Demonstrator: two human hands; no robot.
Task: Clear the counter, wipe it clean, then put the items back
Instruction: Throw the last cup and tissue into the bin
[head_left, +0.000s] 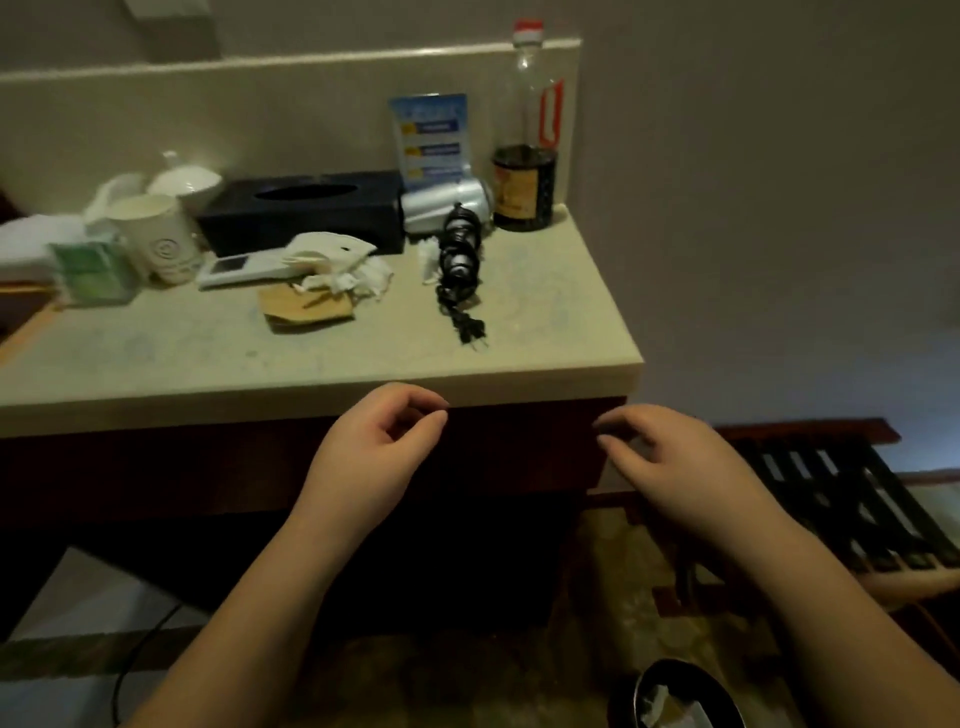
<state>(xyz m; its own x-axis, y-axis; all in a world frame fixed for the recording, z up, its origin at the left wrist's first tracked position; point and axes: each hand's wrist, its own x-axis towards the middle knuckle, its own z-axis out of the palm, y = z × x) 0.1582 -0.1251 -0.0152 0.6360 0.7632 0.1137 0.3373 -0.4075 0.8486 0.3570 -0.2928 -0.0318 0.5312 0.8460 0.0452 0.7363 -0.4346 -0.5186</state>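
Note:
The pale stone counter (218, 358) carries a black tissue box (301, 210), a silver hair dryer (447, 205) with its coiled black cord and plug (460, 270), a nearly empty cola bottle (524, 156), a white remote (244, 267), crumpled tissues and brown paper (311, 301), a paper cup (156, 234), a green tissue pack (91, 270) and a white teacup (184, 179). My left hand (379, 447) and my right hand (660, 457) hover in front of the counter's near edge, below it. Both hold nothing, fingers loosely curled.
A blue sign card (434, 140) leans on the backsplash. A dark slatted luggage rack (841, 499) stands to the right. A black waste bin (675, 696) with paper inside sits on the floor at the bottom right. A cable (140, 649) runs across the floor at left.

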